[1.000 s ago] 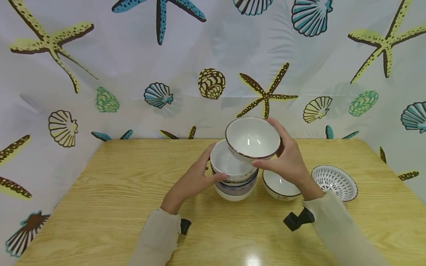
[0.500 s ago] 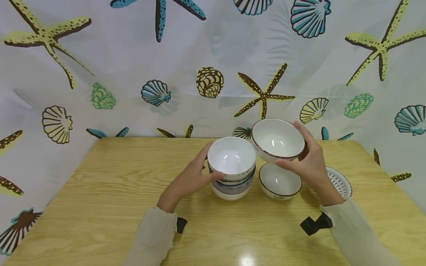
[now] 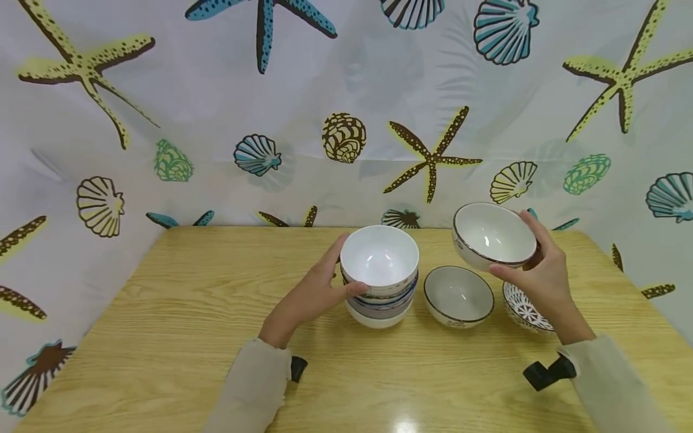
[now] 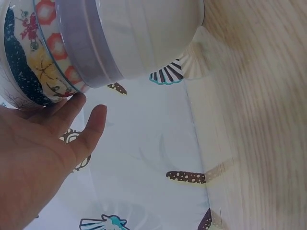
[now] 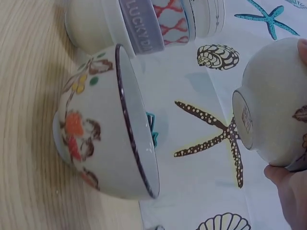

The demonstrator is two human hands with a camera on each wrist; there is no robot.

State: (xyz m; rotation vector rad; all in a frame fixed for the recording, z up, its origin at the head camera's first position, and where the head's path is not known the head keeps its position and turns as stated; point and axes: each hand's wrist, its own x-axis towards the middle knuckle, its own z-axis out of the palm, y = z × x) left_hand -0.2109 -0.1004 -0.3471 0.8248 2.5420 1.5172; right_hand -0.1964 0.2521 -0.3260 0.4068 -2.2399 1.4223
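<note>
A white bowl with a brown rim (image 3: 492, 231) is held in the air by my right hand (image 3: 544, 276), thumb at its near side and fingers around its right side. In the right wrist view its foot and rounded underside (image 5: 273, 91) show. My left hand (image 3: 316, 294) grips the upper left side of a stack of several bowls (image 3: 381, 310), topped by a plain white bowl (image 3: 379, 255). The left wrist view shows a mauve bowl (image 4: 86, 43) and flower-patterned bowls in that stack, the fingers at their sides.
Right of the stack stands a brown-rimmed bowl (image 3: 457, 294), painted with flowers outside in the right wrist view. A black-and-white patterned bowl (image 3: 524, 307) is partly hidden behind my right hand. All stand on a wooden table (image 3: 189, 325) before a shell-and-starfish cloth (image 3: 303, 90).
My right hand has carried the brown-rimmed bowl to the right, from over the stack to above the patterned bowl. My left hand has stayed at the stack.
</note>
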